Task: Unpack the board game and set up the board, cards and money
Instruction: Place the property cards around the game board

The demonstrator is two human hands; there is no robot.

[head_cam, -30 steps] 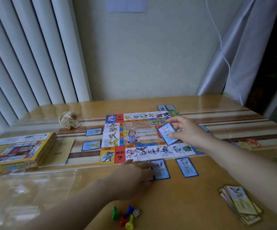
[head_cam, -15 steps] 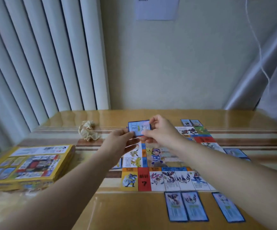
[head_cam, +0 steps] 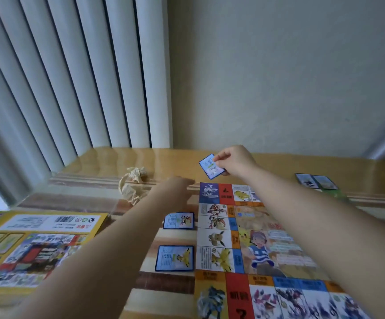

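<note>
The right hand [head_cam: 235, 162] pinches a glossy rectangular card [head_cam: 211, 167] (blue-bordered); left hand [head_cam: 177, 184], blurred, seems spread flat on the table [head_cam: 117, 157].

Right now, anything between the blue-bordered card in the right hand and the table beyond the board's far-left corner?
Nothing visible. The right hand holds the blue-bordered card above that wooden table strip; the left hand sits left of it.

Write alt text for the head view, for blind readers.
The right hand pinches a blue card above the far left corner of the game board. The left hand reaches forward, holding nothing. Two more cards lie left of the board.
</note>
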